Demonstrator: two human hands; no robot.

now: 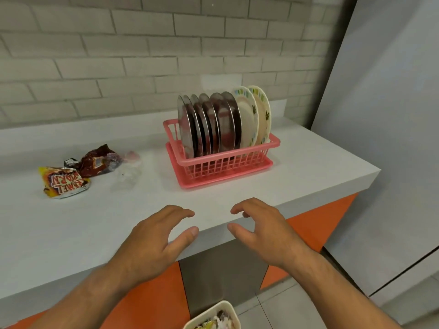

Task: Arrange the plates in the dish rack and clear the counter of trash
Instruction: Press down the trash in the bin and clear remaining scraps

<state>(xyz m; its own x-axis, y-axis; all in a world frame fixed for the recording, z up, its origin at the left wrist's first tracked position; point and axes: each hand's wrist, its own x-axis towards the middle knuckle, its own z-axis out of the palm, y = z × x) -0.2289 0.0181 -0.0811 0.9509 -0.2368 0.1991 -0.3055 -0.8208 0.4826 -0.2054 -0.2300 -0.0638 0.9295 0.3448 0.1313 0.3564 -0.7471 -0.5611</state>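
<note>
Left hand and right hand hovered palm-down, loosely spread and empty; plates stood on edge, faces probably leftward.

Plates stand upright in the pink dish rack. Crumpled wrappers lie left of it. Left hand and right hand hover empty, fingers loosely curled.

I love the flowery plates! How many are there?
2 flowery plates, upright at the right end of the pink dish rack: one beside the steel plates, one outermost.
</note>
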